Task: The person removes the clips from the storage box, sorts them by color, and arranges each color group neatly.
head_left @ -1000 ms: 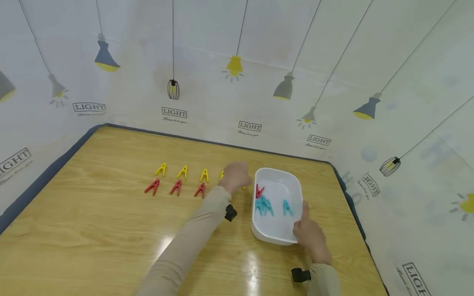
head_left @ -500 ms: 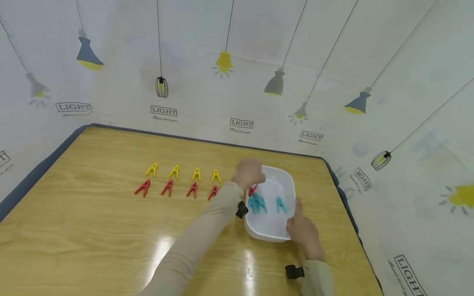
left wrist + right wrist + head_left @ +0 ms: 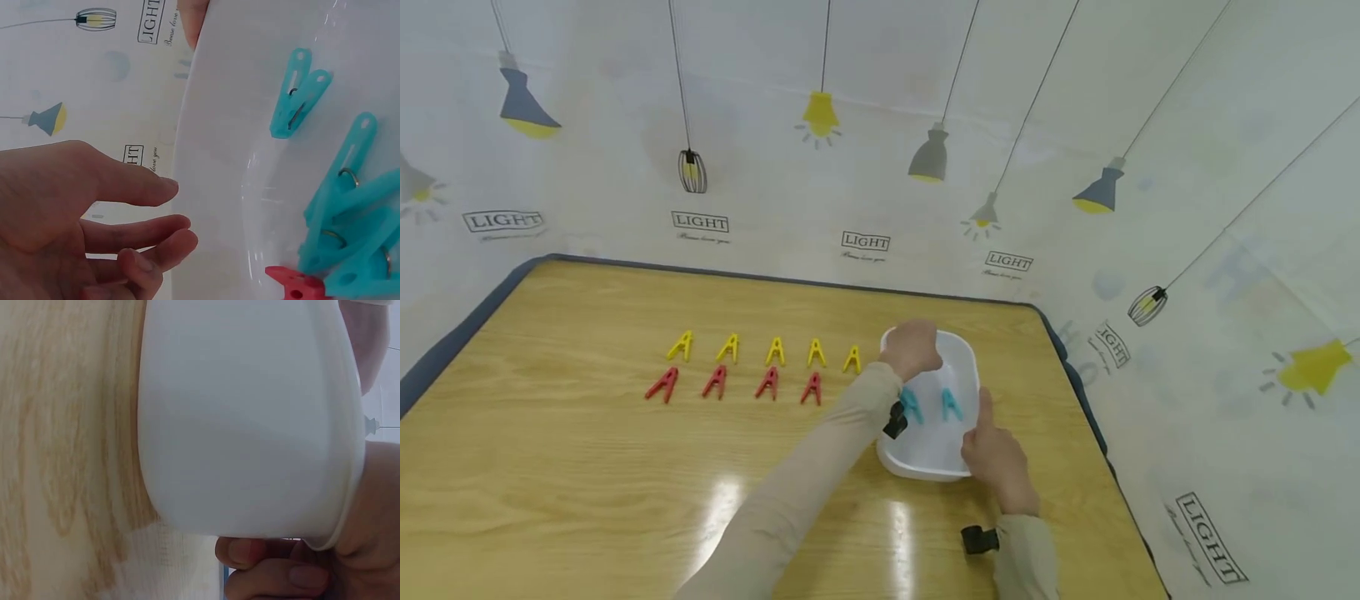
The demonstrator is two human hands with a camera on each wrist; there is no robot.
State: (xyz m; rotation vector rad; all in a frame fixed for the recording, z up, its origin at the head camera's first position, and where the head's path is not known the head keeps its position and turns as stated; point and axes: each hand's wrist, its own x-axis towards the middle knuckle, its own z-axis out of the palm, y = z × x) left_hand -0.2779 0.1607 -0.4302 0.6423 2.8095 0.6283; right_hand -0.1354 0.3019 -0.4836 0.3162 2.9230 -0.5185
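Note:
My left hand [image 3: 912,348] hangs over the far left part of a white plastic tub [image 3: 928,460], nothing in it; in the left wrist view its thumb and fingers stand apart and loosely bent. Inside the tub, one teal clothespin [image 3: 297,97] lies by itself. Near it are a cluster of teal clothespins [image 3: 344,231] and a red clothespin [image 3: 295,284], partly cut off by the frame. My right hand [image 3: 996,458] holds the tub's right rim, index finger stretched along it. In the right wrist view, bent fingers [image 3: 275,578] tuck under that rim.
Left of the tub on the wooden table [image 3: 587,467] lie a row of several yellow clothespins [image 3: 775,352] and, nearer, a row of several red clothespins [image 3: 717,382]. A lamp-printed wall covering [image 3: 760,150] rises behind the table's dark edge.
My left hand has moved from above the clothespin rows to over the tub, uncovering the right ends of the rows. My right hand stays on the rim. The head view has shifted rightward.

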